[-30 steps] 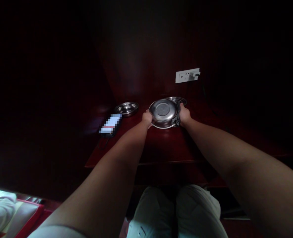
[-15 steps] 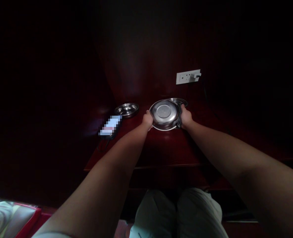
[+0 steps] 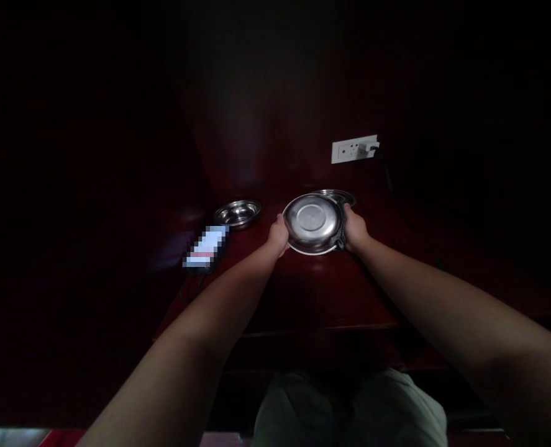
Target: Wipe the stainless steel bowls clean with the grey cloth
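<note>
A shiny steel bowl (image 3: 311,218) is held up over the table with its underside facing me. My left hand (image 3: 279,236) is closed on the bowl's left rim, thumb on top. On the opposite side, my right hand (image 3: 355,228) grips the rim through a dark cloth (image 3: 340,233) bunched against the metal. Behind the held bowl, partly covered by it, another round steel dish (image 3: 333,197) rests on the table. To the left, a second steel bowl (image 3: 238,213) stands with its open side up.
A phone (image 3: 206,247) with a lit, blurred screen lies on the dark red table (image 3: 303,298) at left, a cable beside it. On the back wall a white socket panel (image 3: 350,150) holds a plug with a cord. My knees (image 3: 350,410) are below the table edge.
The whole view has shifted, so things sit slightly lower in the picture. Both hands keep their hold on the bowl and cloth, with only a slight movement to the right.
</note>
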Tool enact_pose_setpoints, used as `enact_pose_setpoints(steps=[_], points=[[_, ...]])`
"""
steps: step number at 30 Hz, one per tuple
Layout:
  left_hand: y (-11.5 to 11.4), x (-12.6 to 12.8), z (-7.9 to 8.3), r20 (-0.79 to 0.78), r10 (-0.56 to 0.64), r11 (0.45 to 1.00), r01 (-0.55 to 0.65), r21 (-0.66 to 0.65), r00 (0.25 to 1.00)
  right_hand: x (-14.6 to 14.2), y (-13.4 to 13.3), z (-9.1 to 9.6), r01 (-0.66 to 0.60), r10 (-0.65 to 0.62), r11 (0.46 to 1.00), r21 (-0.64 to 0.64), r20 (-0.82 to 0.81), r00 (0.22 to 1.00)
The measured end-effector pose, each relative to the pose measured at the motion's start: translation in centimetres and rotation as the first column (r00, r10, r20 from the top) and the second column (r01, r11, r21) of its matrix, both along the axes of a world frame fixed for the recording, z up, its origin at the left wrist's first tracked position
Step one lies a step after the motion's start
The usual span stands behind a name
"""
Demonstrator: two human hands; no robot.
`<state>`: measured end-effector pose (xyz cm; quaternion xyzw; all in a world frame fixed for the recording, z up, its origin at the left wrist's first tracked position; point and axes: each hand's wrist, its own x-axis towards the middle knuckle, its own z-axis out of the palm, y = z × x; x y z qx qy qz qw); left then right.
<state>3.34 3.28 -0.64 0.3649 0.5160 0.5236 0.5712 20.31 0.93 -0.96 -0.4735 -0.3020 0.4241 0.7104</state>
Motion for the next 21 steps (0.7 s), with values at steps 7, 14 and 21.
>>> enact_pose_setpoints(steps=[7,14,21], points=[[-0.4,0.1,-0.4,0.18,-0.04,0.995,0.023,0.098,0.983,-0.1,-0.3,0.3,0.074,-0.074,0.996,-0.058,-0.004,0.997],[-0.4,-0.1,-1.1,0.319,-0.083,0.987,0.034,0.154,0.944,0.0,-0.4,0.2,0.038,-0.039,0.998,-0.055,-0.018,0.999],[-1.5,-0.5,-0.9,0.397,-0.145,0.977,0.067,0.203,0.906,-0.1,-0.8,0.5,0.019,-0.017,0.995,-0.101,0.017,1.0]])
